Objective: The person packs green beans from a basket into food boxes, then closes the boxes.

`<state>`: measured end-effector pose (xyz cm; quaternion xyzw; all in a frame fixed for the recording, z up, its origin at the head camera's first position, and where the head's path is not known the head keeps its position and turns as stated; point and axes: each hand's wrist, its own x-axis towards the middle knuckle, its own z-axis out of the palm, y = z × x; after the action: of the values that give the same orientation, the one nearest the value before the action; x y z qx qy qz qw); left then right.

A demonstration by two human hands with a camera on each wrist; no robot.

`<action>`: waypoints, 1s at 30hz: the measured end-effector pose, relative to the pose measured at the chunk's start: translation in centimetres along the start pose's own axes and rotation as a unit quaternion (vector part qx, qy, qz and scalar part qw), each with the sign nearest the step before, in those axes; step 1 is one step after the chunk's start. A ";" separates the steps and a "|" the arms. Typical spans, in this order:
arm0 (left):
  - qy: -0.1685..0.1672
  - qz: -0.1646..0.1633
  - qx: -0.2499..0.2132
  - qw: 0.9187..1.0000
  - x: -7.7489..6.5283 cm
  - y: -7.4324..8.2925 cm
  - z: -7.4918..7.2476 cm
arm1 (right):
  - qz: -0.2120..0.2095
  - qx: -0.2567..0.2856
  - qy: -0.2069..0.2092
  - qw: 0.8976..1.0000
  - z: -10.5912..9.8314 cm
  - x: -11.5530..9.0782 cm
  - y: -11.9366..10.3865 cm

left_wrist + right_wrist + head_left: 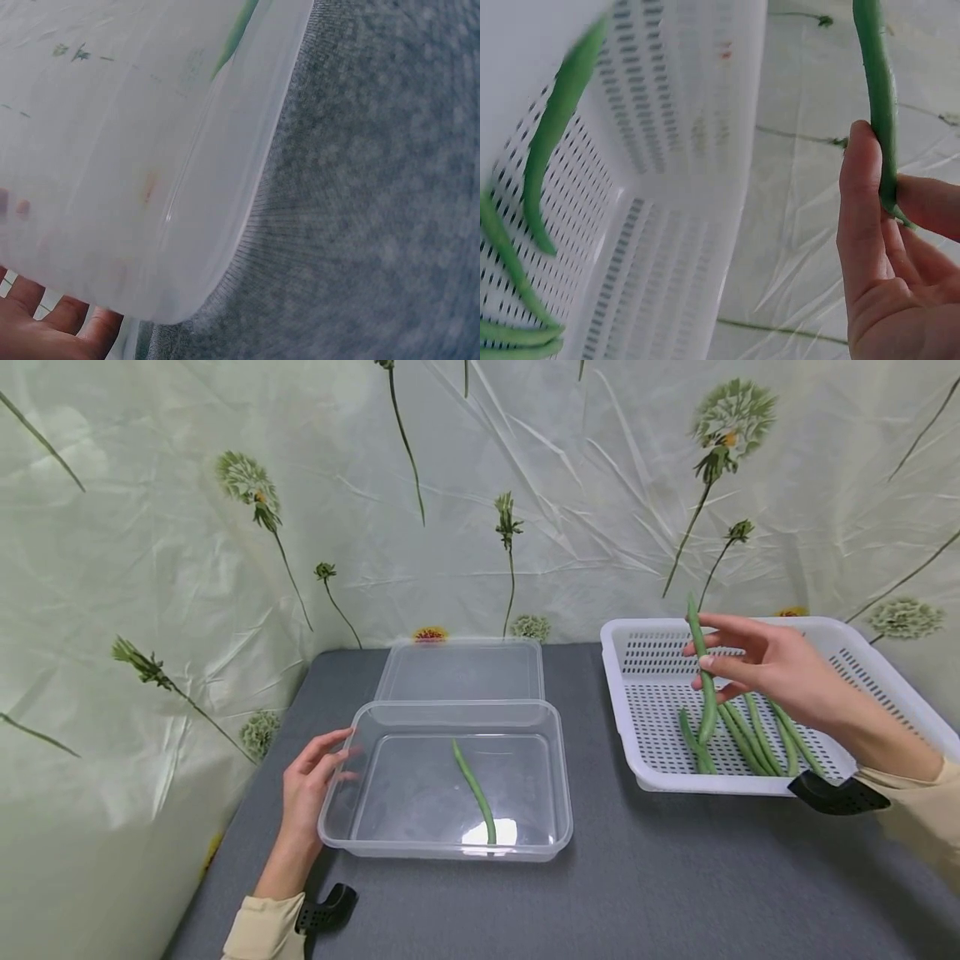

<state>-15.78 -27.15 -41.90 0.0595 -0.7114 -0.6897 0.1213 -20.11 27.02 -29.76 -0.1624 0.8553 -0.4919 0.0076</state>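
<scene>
In the head view my right hand (787, 670) pinches a long green bean (708, 697) between thumb and fingers above the white perforated basket (617, 685). More green beans (742, 739) lie on the basket's floor under that hand. The right wrist view shows the thumb and a finger either side of the held bean (881, 97). My left hand (302, 797) is at the left wall of a clear plastic container (442, 852), its fingers loosely extended along the outside. A single green bean (476, 787) lies inside this container.
A flat clear lid (461, 670) lies behind the container. Both containers stand on a dark grey cloth-covered table (600, 893). A pale curtain with a flower print (450, 552) hangs close behind and along the left.
</scene>
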 end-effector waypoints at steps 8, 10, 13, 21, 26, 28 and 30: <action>-0.004 0.006 0.003 1.000 0.1 0.0 0.1 | 0.002 0.001 0.058 0.998 2.3 -1.3 -1.3; -0.003 0.008 0.005 1.000 0.0 0.0 0.1 | 0.003 0.008 0.069 0.998 2.9 -1.6 -1.6; -0.001 0.009 0.004 1.000 0.0 0.0 0.0 | -0.006 0.033 0.082 0.996 3.7 -1.9 -2.0; 0.000 0.006 0.001 1.000 -0.1 0.0 -0.1 | -0.052 0.126 0.071 0.988 6.1 -2.1 -2.8; -0.001 0.007 0.003 1.000 -0.1 0.1 -0.1 | -0.086 0.110 0.066 0.988 8.1 -1.8 -3.0; -0.003 0.010 0.004 1.000 -0.1 0.1 0.0 | -0.096 0.094 0.064 0.989 8.9 -1.7 -3.1; -0.006 0.010 0.003 1.000 -0.1 0.2 0.0 | -0.105 0.099 0.059 0.988 9.5 -1.6 -3.2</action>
<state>-15.65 -27.09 -41.71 0.0485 -0.7147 -0.6866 0.1241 -16.10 18.03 -32.21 -0.2207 0.7797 -0.5806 -0.0789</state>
